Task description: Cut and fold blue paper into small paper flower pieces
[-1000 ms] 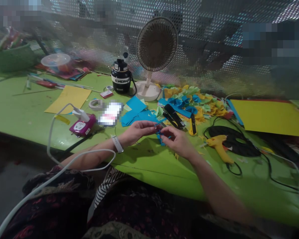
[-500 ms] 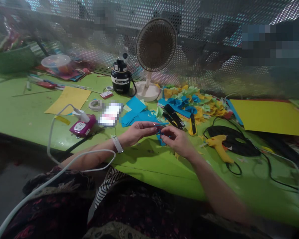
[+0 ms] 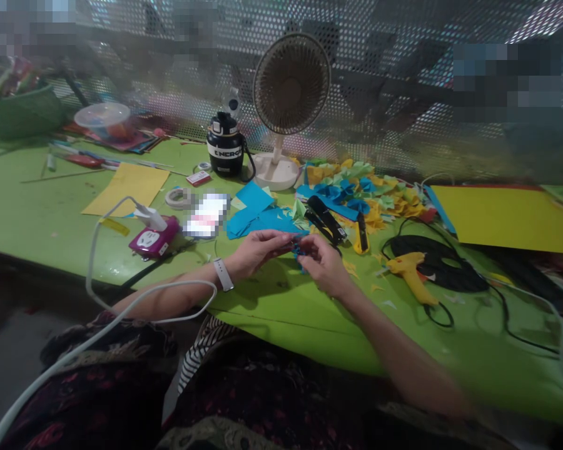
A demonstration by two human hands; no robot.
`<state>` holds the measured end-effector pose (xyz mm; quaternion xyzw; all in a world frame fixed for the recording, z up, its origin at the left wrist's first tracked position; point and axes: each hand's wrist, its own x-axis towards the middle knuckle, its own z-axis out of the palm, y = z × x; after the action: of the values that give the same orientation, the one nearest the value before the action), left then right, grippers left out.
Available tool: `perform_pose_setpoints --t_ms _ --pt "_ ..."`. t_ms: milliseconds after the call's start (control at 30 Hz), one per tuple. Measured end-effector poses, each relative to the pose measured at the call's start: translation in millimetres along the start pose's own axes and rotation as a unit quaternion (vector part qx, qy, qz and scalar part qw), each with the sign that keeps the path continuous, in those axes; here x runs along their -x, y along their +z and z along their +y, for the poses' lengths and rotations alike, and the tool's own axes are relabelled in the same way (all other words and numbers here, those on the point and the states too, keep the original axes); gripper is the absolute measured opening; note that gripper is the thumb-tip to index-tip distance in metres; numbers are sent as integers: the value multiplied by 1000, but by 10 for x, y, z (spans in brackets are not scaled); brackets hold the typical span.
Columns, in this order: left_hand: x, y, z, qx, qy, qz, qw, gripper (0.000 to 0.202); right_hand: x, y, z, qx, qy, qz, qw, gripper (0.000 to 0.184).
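Note:
My left hand [image 3: 258, 250] and my right hand [image 3: 323, 262] meet just above the green table [image 3: 42, 206], fingertips together. Between them they pinch a small folded piece of blue paper [image 3: 299, 250]; most of it is hidden by the fingers. A white watch sits on my left wrist [image 3: 222, 274]. Flat blue paper sheets [image 3: 256, 212] lie just beyond my hands. A black stapler [image 3: 327, 219] lies behind my right hand.
A yellow glue gun [image 3: 410, 275] with a black cable lies to the right. A heap of folded blue, green and yellow paper pieces [image 3: 366, 190] sits behind. A white desk fan [image 3: 288, 106], a black jug [image 3: 226, 147], a pink power socket [image 3: 154, 239] and yellow sheets [image 3: 507, 219] stand around.
Both hands have drawn closer together over the blue paper piece; the right hand shifted slightly left and away from me. The blue strip that stuck out between the fingers is now tucked in.

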<state>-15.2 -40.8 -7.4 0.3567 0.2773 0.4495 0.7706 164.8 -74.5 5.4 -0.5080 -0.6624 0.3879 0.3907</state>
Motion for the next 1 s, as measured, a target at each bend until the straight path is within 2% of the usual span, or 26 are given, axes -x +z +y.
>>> perform_pose_setpoints --t_ms 233,467,667,1000 --pt "-6 -2 -73 21 3 20 1000 28 15 80 -22 -52 -10 58 997 31" --pt "15 35 -65 14 3 35 999 30 -4 81 -30 -75 -11 67 995 37" --pt "22 19 -117 -11 2 50 999 26 -29 47 -10 -62 -8 50 997 41" --pt "30 29 -118 -50 29 17 998 32 -49 46 28 -92 7 56 994 43"
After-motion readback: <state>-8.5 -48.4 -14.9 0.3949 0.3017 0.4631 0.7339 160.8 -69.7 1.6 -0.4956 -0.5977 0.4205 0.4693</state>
